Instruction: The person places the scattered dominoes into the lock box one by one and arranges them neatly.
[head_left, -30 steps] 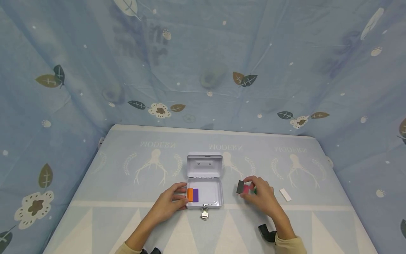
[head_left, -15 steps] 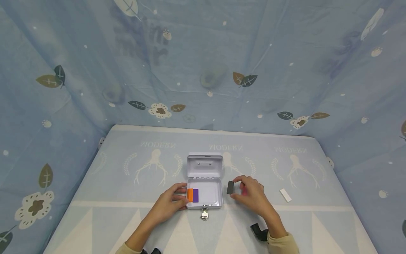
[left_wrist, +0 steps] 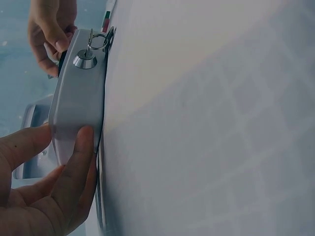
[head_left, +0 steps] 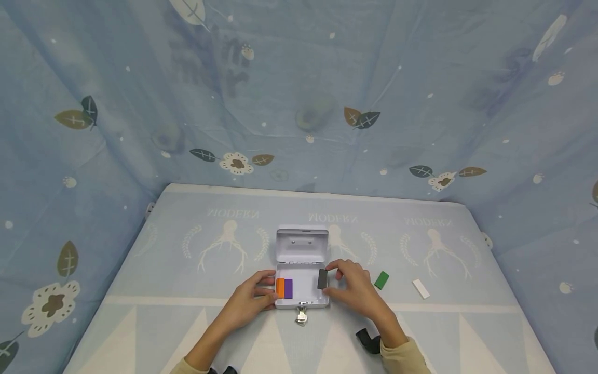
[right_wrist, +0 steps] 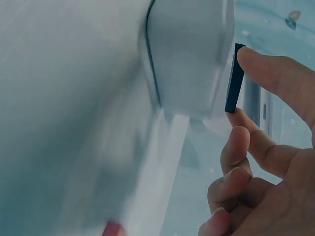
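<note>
A pale metal cash box (head_left: 306,301) lies with its lid (head_left: 302,246) raised. Inside, at its left end, an orange block (head_left: 280,288) and a purple block (head_left: 288,289) lie side by side. My left hand (head_left: 248,298) holds the box's left side, thumb and fingers around the corner in the left wrist view. Between thumb and index finger, my right hand (head_left: 357,288) pinches a flat black block (head_left: 322,279) over the box's right end. In the right wrist view this block (right_wrist: 235,78) stands on edge above the rim, other fingers curled beneath.
Right of the box lie a green block (head_left: 381,280) and a white block (head_left: 420,289). A red block (right_wrist: 113,228) shows at the bottom of the right wrist view. Keys on a ring (head_left: 301,316) hang from the front lock. A patterned curtain (head_left: 299,93) stands behind the table.
My right hand has carried the black block leftward from the table to above the box's right end. The green block has come into view behind it. My left hand has stayed put.
</note>
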`<state>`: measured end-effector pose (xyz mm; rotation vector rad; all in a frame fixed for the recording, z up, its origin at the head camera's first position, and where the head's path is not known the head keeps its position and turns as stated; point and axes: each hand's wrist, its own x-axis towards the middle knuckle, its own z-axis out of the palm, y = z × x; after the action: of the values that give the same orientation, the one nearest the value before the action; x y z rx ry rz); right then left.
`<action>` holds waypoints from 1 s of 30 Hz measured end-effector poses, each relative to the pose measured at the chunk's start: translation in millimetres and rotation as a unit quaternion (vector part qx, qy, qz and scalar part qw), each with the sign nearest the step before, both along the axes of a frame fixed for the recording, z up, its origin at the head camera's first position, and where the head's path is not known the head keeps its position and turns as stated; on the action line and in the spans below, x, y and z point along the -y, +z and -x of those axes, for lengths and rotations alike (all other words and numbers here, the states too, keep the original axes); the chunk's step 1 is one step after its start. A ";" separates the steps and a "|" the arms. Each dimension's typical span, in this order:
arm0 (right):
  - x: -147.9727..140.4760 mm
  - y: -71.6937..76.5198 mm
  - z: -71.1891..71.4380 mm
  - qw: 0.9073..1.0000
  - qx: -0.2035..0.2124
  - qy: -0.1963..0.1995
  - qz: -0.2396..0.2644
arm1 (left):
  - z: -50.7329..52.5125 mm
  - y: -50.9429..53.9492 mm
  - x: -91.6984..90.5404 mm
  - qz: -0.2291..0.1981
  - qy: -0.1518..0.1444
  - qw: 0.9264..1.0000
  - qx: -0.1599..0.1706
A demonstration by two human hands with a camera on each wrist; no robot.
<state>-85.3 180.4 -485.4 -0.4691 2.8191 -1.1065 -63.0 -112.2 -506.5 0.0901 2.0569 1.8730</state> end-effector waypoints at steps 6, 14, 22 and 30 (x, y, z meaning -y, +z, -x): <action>15.3 -1.7 0.2 1.000 -0.004 0.021 0.012 | -0.4 -0.3 0.5 0.000 0.001 1.000 -0.002; 34.0 -3.0 2.2 0.999 -0.003 0.043 0.001 | 0.0 0.0 0.4 -0.001 0.001 1.000 -0.003; 47.8 -7.1 3.5 0.998 -0.019 0.048 -0.045 | 0.5 0.5 0.4 -0.004 -0.003 1.000 -0.001; 59.7 -10.8 2.9 0.990 -0.058 0.030 -0.128 | 0.5 0.1 0.5 -0.008 -0.003 1.000 -0.001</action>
<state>-88.1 120.7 -496.2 -0.6074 2.9654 -0.7149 -63.5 -112.7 -506.4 0.1013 2.0401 1.8867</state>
